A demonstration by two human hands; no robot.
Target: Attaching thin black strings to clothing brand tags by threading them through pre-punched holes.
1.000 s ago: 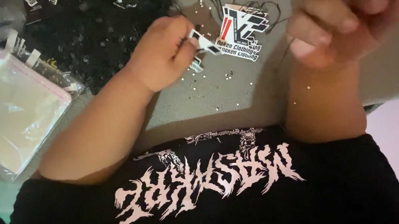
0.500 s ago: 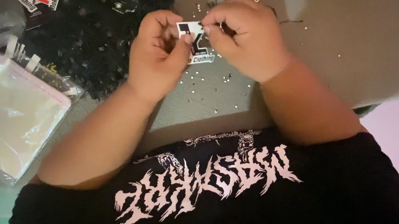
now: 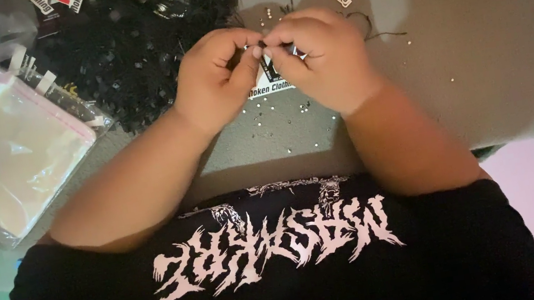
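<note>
I see the left hand (image 3: 216, 79) and right hand (image 3: 320, 56) pinched together on a small white printed card tag (image 3: 270, 79), held just above the grey table (image 3: 482, 66). Risk, in my judgement: a slipped pinch drops it among the tiny metal beads (image 3: 291, 121). A heap of black cords (image 3: 122, 44) lies beside the hands in dim light.

Left hand (image 3: 216, 79) and right hand (image 3: 322, 55) pinch a white printed tag (image 3: 272, 78) together above the grey table (image 3: 496, 64).
</note>
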